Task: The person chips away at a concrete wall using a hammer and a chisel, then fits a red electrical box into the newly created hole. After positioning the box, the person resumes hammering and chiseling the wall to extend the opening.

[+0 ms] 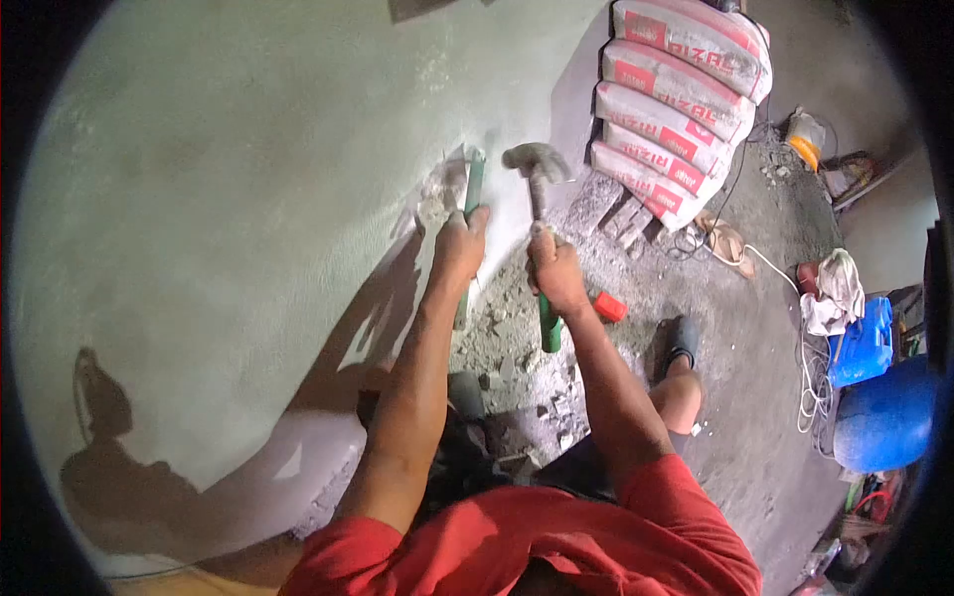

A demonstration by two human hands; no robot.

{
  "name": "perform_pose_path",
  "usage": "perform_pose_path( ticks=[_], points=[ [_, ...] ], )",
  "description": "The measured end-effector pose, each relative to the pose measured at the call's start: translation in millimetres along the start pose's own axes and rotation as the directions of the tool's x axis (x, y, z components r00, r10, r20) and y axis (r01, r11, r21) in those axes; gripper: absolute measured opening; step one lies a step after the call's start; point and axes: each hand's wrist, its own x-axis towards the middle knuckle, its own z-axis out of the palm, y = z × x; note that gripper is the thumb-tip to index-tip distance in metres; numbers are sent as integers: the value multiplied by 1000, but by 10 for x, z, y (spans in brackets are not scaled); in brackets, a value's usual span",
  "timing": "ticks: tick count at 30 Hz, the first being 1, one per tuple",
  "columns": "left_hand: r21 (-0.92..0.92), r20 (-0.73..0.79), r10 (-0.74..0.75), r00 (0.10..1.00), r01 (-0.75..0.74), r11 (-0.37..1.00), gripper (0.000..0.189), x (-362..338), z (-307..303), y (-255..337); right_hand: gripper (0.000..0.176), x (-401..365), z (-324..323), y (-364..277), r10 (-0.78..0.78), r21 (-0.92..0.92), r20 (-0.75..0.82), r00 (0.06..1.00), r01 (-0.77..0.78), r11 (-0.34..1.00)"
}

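My left hand [459,245] is closed round a long, flat green bar [475,181], which stands along the wall [248,169]. The bar's upper end is at a rough, chipped patch [439,194] in the plaster. In my right hand [556,273] is a claw hammer [538,184], gripped by its green handle with the head up. The hammer head is to the right of the bar's top and apart from it. Whether the bar's upper end has a chisel edge cannot be made out.
Broken rubble [507,348] covers the floor along the wall, beside a small red object [609,306]. Stacked cement sacks [676,109] lean at the back. A white cable [765,260], a blue jug [863,343] and a blue drum [884,422] are on the right.
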Motion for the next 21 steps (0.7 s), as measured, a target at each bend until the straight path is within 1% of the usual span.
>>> perform_pose_path(
  ticks=[1, 2, 3, 5, 6, 7, 8, 9, 10, 11, 12, 13, 14, 15, 17, 18, 19, 21],
  points=[
    [-100, 40, -37, 999, 41, 994, 57, -82, 64, 5, 50, -126, -125, 18, -2, 12, -13, 1000, 2, 1000],
    [-201, 78, -50, 996, 65, 977, 53, -111, 152, 95, 48, -172, -318, 112, -15, 26, -10, 1000, 15, 1000],
    [-456, 169, -80, 982, 150, 877, 53, -463, 1004, 254, 48, -423, -1312, -239, 19, -266, -4, 1000, -19, 964],
    [-450, 75, -60, 995, 87, 889, 48, -613, 1143, 36, 44, -654, -1500, -263, 47, -410, -111, 993, -89, 908],
    [-404, 75, -39, 996, 67, 912, 44, -675, 1279, -131, 41, -712, -1661, -205, -83, -509, -93, 992, 25, 860],
    [-412, 81, -39, 996, 69, 909, 44, -775, 1345, -247, 41, -752, -1771, -238, -83, -518, -95, 992, 22, 855],
    [-330, -4, 112, 994, -107, 938, 44, -865, 1372, -364, 40, -768, -1836, -256, -60, -596, -83, 995, -1, 803],
    [-230, -78, 266, 961, -276, 933, 43, -907, 1380, -428, 38, -765, -1864, -271, -37, -667, -71, 997, -20, 744],
    [-286, -50, 168, 985, -175, 942, 42, -965, 1338, -374, 31, -793, -1841, -418, -33, -688, -36, 999, -1, 726],
    [-290, -50, 157, 986, -165, 943, 42, -1003, 1276, -329, 31, -837, -1786, -548, -25, -693, -31, 999, -3, 721],
    [-254, -86, 164, 983, -181, 950, 42, -1007, 1193, -257, 29, -881, -1702, -679, 19, -516, -23, 1000, -28, 856],
    [-216, -124, 177, 976, -200, 956, 42, -953, 1147, -212, 26, -891, -1638, -772, 57, -314, -6, 998, -55, 948],
    [-86, -187, 178, 966, -196, 977, 38, -849, 1169, -233, 23, -904, -1604, -800, -47, -258, 66, 997, 62, 964],
    [-87, -189, 172, 967, -190, 978, 38, -856, 1166, -254, 23, -928, -1607, -777, -42, -259, 70, 997, 59, 964],
    [-7, -217, 233, 948, -240, 971, 34, -860, 1158, -281, 25, -1004, -1657, -695, -153, -288, 73, 986, 167, 943],
    [-8, -223, 232, 947, -240, 971, 34, -842, 1154, -285, 26, -1062, -1681, -635, -219, -416, 70, 973, 228, 880],
    [27, -289, 277, 917, -281, 959, 33, -809, 1153, -294, 28, -1113, -1678, -566, -188, -387, 33, 982, 186, 903],
    [98, -395, 347, 851, -337, 936, 32, -850, 1190, -340, 36, -1149, -1721, -427, -79, -330, 3, 997, 76, 941]
  ],
)
